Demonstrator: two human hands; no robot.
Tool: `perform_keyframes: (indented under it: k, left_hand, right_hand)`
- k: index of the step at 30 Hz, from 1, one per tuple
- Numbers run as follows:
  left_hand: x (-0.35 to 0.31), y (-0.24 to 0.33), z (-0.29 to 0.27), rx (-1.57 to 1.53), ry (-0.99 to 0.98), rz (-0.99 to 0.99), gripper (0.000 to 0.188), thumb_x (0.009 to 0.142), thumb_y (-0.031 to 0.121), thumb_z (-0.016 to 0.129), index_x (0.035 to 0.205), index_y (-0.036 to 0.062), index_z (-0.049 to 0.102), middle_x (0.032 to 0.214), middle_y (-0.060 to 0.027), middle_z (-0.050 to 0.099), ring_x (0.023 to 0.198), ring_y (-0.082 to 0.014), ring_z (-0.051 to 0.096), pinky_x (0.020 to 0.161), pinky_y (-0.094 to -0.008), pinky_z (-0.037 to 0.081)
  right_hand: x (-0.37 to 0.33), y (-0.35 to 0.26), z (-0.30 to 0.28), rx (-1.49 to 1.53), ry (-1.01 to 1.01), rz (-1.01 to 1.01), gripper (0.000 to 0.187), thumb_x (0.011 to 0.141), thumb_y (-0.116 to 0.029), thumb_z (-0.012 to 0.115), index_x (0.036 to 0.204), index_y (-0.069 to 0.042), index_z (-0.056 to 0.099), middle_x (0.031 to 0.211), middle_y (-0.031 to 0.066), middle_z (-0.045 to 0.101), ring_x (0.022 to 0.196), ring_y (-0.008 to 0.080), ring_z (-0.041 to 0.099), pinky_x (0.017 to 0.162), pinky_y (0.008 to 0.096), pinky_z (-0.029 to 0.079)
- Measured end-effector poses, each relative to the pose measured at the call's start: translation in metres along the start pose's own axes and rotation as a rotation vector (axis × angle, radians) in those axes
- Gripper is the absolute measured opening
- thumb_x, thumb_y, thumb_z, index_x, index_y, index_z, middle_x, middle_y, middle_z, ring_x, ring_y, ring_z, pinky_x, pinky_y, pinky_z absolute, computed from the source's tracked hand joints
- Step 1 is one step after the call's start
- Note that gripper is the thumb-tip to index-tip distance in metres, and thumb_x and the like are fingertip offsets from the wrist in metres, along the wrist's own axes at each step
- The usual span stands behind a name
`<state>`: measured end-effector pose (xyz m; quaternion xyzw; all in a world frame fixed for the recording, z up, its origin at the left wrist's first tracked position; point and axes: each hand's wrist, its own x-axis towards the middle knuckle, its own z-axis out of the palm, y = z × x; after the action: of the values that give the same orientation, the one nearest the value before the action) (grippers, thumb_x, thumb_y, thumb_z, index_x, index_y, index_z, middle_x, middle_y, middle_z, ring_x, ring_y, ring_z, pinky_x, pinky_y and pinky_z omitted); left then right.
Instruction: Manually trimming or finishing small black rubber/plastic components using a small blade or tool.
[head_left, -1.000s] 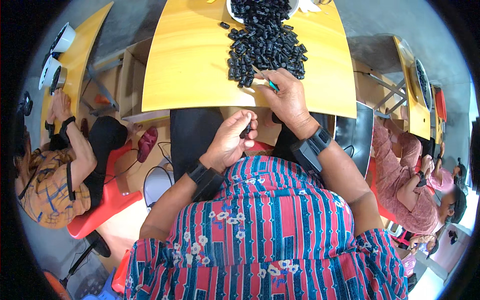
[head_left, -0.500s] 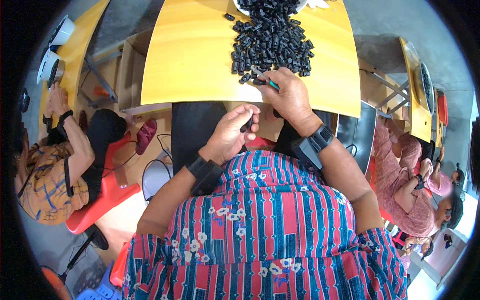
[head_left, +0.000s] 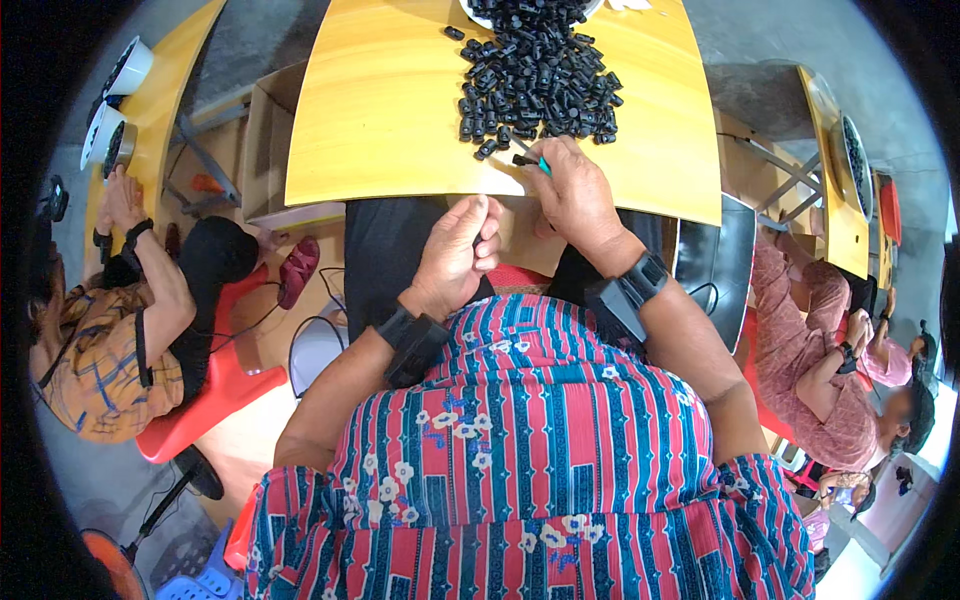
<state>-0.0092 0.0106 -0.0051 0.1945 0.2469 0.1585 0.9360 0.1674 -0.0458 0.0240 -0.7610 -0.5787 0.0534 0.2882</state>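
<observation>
My right hand (head_left: 578, 190) is closed round a small teal-handled metal tool (head_left: 544, 166) just above the table's near edge. At the tool's tip is one small black plastic piece (head_left: 522, 160); whether the tip grips it or only touches it I cannot tell. My left hand (head_left: 462, 245) is closed in front of the table edge, thumb pressed on the curled fingers, with a dark sliver of a black piece showing between them. Beyond both hands spreads a heap of short, cylinder-like black plastic pieces (head_left: 540, 85), spilling from a white bowl (head_left: 480, 14).
The yellow table (head_left: 380, 110) ends just above my lap. White scraps (head_left: 630, 4) lie at its far edge. People sit at other yellow tables on the left and right, with bowls of black pieces. A cardboard box (head_left: 275, 140) stands left of my table.
My right hand has drawn the tool slightly back from the heap, with a black piece at its tip. My left hand has shifted slightly left and its fingers have closed further over the black piece.
</observation>
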Motion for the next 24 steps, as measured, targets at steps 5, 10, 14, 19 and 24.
perform_keyframes:
  k: [5, 10, 14, 19, 24]
  left_hand:
    - [-0.001, 0.006, 0.014, 0.150, 0.091, 0.163, 0.026, 0.096, 0.018, 0.053, 0.119, 0.0062, 0.052, 0.071, 0.0063, 0.040, 0.056, -0.0022, 0.035, 0.046, -0.0163, 0.031]
    - [-0.002, 0.005, 0.012, 0.140, 0.057, 0.201, 0.027, 0.092, 0.010, 0.059, 0.118, 0.0047, 0.055, 0.088, 0.0046, 0.052, 0.054, 0.0001, 0.037, 0.046, -0.0156, 0.032]
    - [-0.003, 0.008, 0.016, 0.179, 0.064, 0.227, 0.025, 0.092, 0.009, 0.058, 0.116, 0.0054, 0.055, 0.088, 0.0041, 0.054, 0.055, 0.0000, 0.038, 0.046, -0.0157, 0.033]
    - [-0.005, 0.009, 0.018, 0.050, -0.002, 0.190, 0.022, 0.093, 0.010, 0.056, 0.114, 0.0058, 0.055, 0.084, 0.0034, 0.053, 0.056, -0.0007, 0.039, 0.048, -0.0160, 0.034]
    - [-0.006, 0.010, 0.020, -0.002, -0.020, 0.151, 0.021, 0.095, 0.014, 0.053, 0.115, 0.0070, 0.055, 0.076, 0.0042, 0.047, 0.057, -0.0036, 0.039, 0.047, -0.0174, 0.033]
  right_hand:
    - [-0.014, -0.016, -0.011, 0.490, -0.177, 0.154, 0.014, 0.090, -0.012, 0.058, 0.098, 0.000, 0.058, 0.083, 0.0063, 0.059, 0.062, 0.0120, 0.057, 0.055, 0.0283, 0.047]
    - [-0.019, -0.028, -0.011, 0.657, -0.186, 0.220, 0.017, 0.087, -0.015, 0.062, 0.093, 0.001, 0.060, 0.080, 0.0162, 0.062, 0.074, 0.0220, 0.061, 0.071, 0.0325, 0.047]
    - [-0.022, -0.027, -0.007, 0.766, -0.197, 0.284, 0.016, 0.087, -0.015, 0.064, 0.091, 0.000, 0.061, 0.079, 0.0104, 0.064, 0.074, 0.0140, 0.058, 0.069, 0.0288, 0.047]
    - [-0.023, -0.034, -0.010, 1.023, -0.214, 0.443, 0.013, 0.084, -0.011, 0.069, 0.090, -0.001, 0.063, 0.081, -0.0006, 0.063, 0.077, 0.0045, 0.054, 0.067, 0.0215, 0.045]
    - [-0.024, -0.038, -0.015, 0.925, -0.174, 0.441, 0.016, 0.081, -0.010, 0.073, 0.090, -0.001, 0.064, 0.081, -0.0002, 0.063, 0.075, 0.0046, 0.054, 0.066, 0.0218, 0.046]
